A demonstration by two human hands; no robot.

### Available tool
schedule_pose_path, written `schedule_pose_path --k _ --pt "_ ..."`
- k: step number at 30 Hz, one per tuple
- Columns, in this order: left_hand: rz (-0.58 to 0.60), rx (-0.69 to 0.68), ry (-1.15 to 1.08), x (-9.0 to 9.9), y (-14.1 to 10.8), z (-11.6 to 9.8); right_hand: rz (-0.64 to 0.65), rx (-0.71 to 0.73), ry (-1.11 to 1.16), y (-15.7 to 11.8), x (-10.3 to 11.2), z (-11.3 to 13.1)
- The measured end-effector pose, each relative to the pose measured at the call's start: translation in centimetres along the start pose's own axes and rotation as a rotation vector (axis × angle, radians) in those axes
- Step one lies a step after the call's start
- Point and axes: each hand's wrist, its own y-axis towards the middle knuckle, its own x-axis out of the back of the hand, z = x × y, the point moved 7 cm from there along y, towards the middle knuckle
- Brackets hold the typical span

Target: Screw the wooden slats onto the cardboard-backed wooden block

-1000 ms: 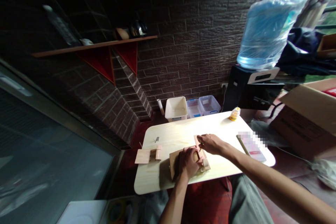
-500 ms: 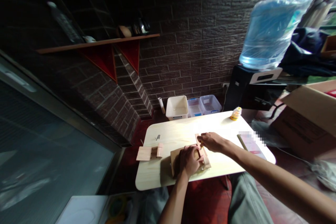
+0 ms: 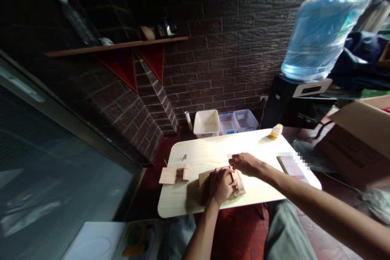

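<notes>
On the near middle of the light table lies a wooden box-like assembly (image 3: 203,179) of flat boards. My left hand (image 3: 222,185) rests over it, with thumb and fingers curved around its right part, gripping it. At the far right edge of this assembly is my right hand (image 3: 243,163), its fingers pinched together above a narrow wooden strip. A small yellowish bit shows beneath those fingers, too small to name. To the left stands a second small wooden piece (image 3: 168,175) with an upright block at one end. Several tiny metal pieces (image 3: 184,157) lie behind it.
A clear bottle with a yellow base (image 3: 276,131) stands at the table's (image 3: 213,146) far right corner. Papers (image 3: 292,167) lie at its right side. Storage bins (image 3: 206,123) sit against the brick wall. Right of the table are a water dispenser (image 3: 276,101) and a cardboard box (image 3: 350,142).
The view has turned slightly. Both hands stay at the wooden assembly in nearly the same pose, and the right fingers remain pinched.
</notes>
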Motion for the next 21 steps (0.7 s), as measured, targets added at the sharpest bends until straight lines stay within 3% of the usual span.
schedule_pose_path --k 21 --pt "-0.035 -0.033 0.027 0.1 -0.2 -0.2 0.023 -0.048 -0.063 0.9 -0.3 -0.1"
